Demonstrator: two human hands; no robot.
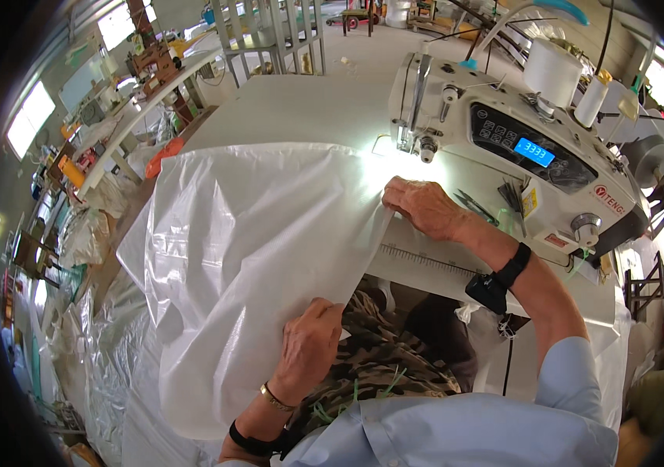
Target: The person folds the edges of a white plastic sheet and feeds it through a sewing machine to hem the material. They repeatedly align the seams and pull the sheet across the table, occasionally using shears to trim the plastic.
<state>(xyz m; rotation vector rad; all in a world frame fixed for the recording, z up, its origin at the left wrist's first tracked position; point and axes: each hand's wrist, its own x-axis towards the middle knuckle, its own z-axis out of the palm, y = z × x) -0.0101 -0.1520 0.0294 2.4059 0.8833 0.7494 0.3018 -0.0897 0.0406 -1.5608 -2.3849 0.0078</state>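
Note:
A large white plastic sheet [246, 241] spreads over the sewing table and hangs down at its near left side. My right hand [423, 207] is closed on the sheet's right edge, just in front of the lit needle area of a white sewing machine [456, 117]. Lower down, nearer my lap, my left hand [310, 348] is closed with curled fingers on the same edge. Between the two hands that edge runs fairly straight. The needle [404, 140] and presser foot are washed out by the lamp's glare.
A ruler scale [425, 260] runs along the table's near edge. Dark tweezers [475, 205] and a small brush [512, 199] lie right of my right hand. Thread cones [552, 71] stand atop the machine. A metal rack [270, 35] stands behind the table; more plastic sheeting [102, 350] lies at left.

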